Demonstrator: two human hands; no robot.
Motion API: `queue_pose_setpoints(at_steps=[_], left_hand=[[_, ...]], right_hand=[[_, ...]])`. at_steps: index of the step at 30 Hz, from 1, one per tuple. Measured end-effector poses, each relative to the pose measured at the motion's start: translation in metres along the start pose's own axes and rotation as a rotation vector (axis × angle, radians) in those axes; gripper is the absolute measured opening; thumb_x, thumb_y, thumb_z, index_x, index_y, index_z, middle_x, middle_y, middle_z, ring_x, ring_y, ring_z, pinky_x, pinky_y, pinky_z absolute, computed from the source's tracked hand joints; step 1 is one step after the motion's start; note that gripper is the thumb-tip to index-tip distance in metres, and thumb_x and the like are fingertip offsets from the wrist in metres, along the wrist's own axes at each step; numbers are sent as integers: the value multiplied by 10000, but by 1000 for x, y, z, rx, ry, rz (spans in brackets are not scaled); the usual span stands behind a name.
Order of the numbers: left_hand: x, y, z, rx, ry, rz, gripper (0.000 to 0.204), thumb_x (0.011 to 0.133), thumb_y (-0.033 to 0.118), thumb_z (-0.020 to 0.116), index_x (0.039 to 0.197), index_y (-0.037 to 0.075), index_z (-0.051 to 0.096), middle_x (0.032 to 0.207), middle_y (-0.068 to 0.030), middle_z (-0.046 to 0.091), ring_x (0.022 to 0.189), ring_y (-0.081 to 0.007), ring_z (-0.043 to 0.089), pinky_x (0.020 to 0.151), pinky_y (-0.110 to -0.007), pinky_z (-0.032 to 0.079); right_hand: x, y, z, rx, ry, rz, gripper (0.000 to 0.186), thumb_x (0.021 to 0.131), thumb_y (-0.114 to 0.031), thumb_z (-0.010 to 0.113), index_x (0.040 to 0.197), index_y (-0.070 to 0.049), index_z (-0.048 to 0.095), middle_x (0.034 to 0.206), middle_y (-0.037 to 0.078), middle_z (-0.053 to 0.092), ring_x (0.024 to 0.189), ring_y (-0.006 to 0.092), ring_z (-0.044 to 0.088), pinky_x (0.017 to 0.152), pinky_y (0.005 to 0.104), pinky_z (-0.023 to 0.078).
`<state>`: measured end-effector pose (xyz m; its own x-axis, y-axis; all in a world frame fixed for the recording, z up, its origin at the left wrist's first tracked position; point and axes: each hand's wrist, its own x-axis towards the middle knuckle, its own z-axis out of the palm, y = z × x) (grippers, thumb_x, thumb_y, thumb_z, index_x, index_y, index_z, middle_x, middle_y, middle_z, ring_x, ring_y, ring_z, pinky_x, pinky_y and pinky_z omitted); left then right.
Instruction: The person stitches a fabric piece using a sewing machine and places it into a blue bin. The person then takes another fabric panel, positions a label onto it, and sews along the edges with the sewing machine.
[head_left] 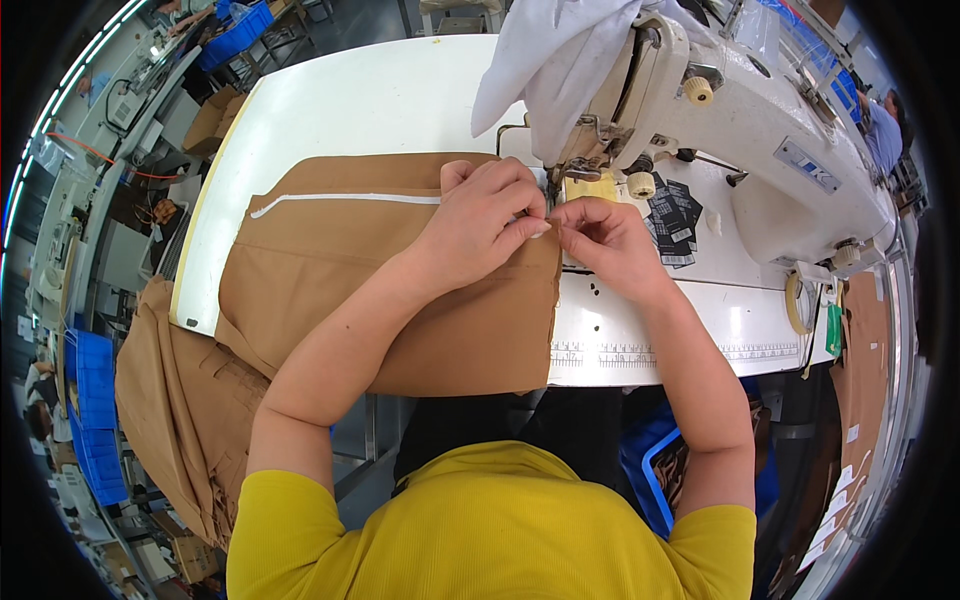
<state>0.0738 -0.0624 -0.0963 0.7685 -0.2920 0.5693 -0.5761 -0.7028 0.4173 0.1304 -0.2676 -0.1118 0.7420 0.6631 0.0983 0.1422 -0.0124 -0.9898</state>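
Yellow shirt [520,530] | brown fabric [470,335]: flat, faintly creased, white strip [345,196] | left hand [480,215], right hand [618,248]: pinching fabric edge

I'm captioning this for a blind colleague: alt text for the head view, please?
A person's left hand and right hand are close together at the right edge of brown fabric, close to a white sewing machine. A white strip lies across the fabric, and black tags lie beside the right hand.

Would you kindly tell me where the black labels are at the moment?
In the head view, the black labels lie on the white tabletop, just right of the right hand, below the arm of the sewing machine.
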Motion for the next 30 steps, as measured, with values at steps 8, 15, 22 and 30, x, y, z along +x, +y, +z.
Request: queue_pose_setpoints(at_steps=[8,15,22,30], left_hand=[[0,-3,1,19,-43,5,111,883,191,668,858,139,574,859,29,598,812,-166,511,845,-357,269],[1,-2,1,24,-25,12,130,885,212,668,852,131,571,800,23,597,776,-177,513,832,-355,283],[1,-4,-2,-28,-65,-28,135,860,251,689,879,143,611,834,43,607,846,-171,523,889,-363,289],[1,-4,-15,237,-118,89,177,805,316,724,863,165,653,900,39,593,1023,-195,502,997,-434,266]], right_hand=[[1,4,-2,27,-26,-1,89,921,-17,609,979,11,671,851,-44,629,713,9,509,639,193,436],[-1,-1,-1,-1,-13,20,93,917,-23,619,977,7,684,823,-46,618,700,9,500,624,187,423],[-2,0,2,10,9,-12,87,882,-61,715,932,9,702,798,-30,643,689,26,522,627,203,447],[-4,3,2,-420,88,-382,84,846,-16,710,927,-41,710,844,61,658,726,178,614,651,288,497]])
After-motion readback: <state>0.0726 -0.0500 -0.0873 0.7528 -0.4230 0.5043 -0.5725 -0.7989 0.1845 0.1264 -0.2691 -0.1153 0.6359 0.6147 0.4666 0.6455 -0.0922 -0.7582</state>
